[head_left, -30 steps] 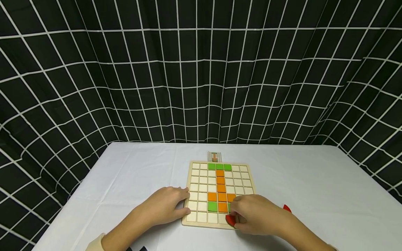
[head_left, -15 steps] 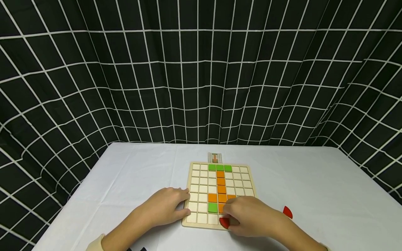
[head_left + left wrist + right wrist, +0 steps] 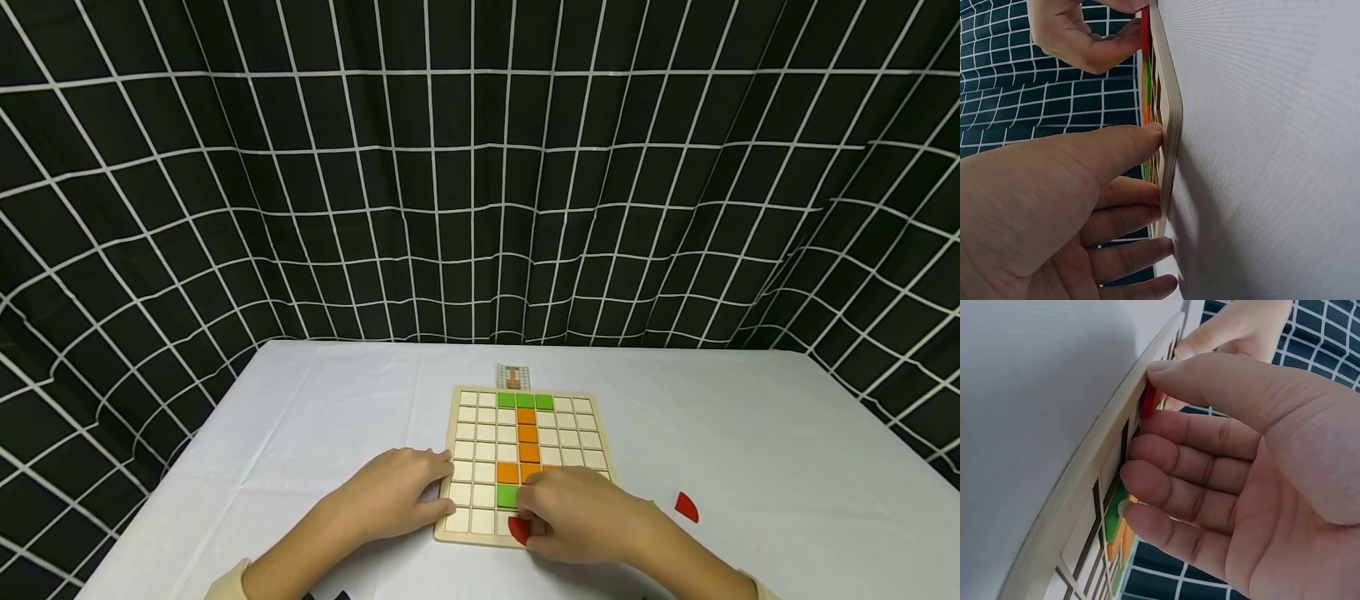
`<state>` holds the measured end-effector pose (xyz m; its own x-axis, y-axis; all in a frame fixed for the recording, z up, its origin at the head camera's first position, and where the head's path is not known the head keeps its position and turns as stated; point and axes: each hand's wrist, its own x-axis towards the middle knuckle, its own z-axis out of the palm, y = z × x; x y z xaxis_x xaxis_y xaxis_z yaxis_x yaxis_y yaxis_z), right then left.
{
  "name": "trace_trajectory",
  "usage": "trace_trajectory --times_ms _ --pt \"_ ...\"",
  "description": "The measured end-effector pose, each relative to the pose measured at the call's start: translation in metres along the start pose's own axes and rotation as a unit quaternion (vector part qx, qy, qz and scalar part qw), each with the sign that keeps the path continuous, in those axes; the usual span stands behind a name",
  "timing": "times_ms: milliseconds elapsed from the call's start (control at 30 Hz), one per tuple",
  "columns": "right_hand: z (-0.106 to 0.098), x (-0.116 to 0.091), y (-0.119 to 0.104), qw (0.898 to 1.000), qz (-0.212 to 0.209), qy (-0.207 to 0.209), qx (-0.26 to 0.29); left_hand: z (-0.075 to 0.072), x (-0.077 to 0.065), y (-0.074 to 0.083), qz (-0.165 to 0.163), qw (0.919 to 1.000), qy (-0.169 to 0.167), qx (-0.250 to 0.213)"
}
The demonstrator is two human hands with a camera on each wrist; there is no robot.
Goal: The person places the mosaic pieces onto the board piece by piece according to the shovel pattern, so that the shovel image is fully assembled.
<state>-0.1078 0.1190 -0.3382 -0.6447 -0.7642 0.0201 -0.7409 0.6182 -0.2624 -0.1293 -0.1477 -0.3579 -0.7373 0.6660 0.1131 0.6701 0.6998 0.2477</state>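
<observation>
A pale wooden grid board point(image 3: 465, 432) lies on the white cloth. Orange tiles point(image 3: 528, 434) form a column and part of a row in it, with green tiles point(image 3: 507, 497) at the far row and near side. My right hand point(image 3: 581, 512) pinches a red quarter-round piece point(image 3: 519, 530) by thumb and index finger over the near row, and hides several squares there. In the right wrist view the red piece's edge is down at the board. My left hand point(image 3: 401, 496) rests at the board's left edge, thumb on the rim and fairly straight fingers against the side.
Another red quarter-round piece point(image 3: 686, 507) lies on the cloth point(image 3: 750, 433) right of my right forearm. Behind the board is a small card point(image 3: 513, 377) printed with a similar grid pattern. A black gridded curtain point(image 3: 480, 167) stands around the table.
My right hand has slid left along the near row with the red piece, now over part of the orange column's lower end. My left hand has kept its place.
</observation>
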Motion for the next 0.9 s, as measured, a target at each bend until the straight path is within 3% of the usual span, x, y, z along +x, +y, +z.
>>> trace_trajectory --times_ms 467,900 --pt "0.004 0.010 -0.008 0.999 0.003 0.020 -0.043 0.000 0.001 0.000 0.010 0.9999 0.006 0.000" --pt "0.008 0.013 -0.010 0.999 -0.007 0.044 0.003 -0.001 0.000 0.000 0.006 1.0000 0.006 0.001"
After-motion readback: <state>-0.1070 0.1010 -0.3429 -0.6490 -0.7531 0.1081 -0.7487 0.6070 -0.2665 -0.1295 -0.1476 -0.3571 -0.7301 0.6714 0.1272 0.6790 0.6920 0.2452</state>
